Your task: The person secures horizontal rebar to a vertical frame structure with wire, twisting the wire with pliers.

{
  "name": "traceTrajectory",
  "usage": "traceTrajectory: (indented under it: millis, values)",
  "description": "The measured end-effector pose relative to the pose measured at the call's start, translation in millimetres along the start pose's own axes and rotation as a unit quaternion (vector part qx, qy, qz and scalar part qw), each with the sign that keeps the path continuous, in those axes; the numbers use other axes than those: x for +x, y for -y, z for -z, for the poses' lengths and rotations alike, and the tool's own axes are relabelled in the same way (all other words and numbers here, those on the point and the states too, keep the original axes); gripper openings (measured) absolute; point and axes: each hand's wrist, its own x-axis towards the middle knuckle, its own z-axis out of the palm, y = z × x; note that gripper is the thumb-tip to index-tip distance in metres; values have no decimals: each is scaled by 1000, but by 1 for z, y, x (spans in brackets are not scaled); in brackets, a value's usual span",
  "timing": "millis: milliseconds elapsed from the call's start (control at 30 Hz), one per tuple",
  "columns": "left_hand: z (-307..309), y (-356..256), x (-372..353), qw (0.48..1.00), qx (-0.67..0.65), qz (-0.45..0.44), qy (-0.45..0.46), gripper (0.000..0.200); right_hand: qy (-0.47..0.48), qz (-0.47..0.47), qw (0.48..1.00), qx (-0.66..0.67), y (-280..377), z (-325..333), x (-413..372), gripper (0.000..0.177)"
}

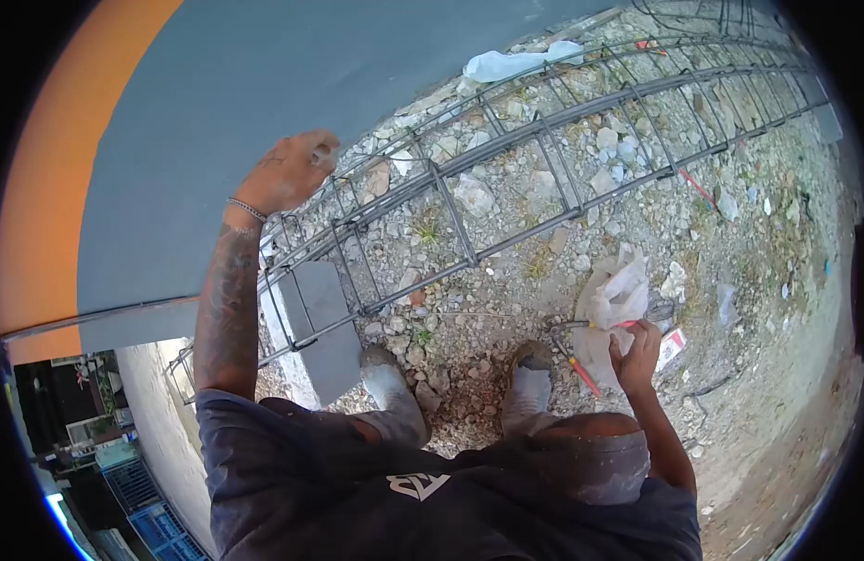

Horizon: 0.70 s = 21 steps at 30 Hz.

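Observation:
My left hand (290, 173), with a bracelet at the wrist, is raised beside the grey wall, above the near end of a long rebar cage (506, 245). Its fingers are curled, with a small greyish spot between them that is too small to identify. My right hand (640, 353) is at the red handle of pincers (581, 374), with thumb and fingers pinched on it. The pincers' other red and yellow handle points down toward my feet. Just past my right fingers lies a whitish plastic bag (622, 288).
A grey block (324, 327) lies under the cage's near end. The grey and orange wall (217, 84) rises at the left. Rubble, stones and another plastic bag (511, 65) lie on the ground. My boots are on the gravel between block and pincers.

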Motion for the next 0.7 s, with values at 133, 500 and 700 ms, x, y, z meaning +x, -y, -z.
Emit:
traceTrajectory:
  millis: [133,500,700]
  values:
    - [46,-18,-18,990,-89,-1,-113,32,191,22,981,-9,-11,-12,-12,20]
    - [101,-47,-24,960,-180,-113,-180,53,310,-24,931,-192,-28,-31,13,22]
    - [98,-7,-31,945,-244,-165,-145,47,430,-129,868,-214,45,49,44,32]
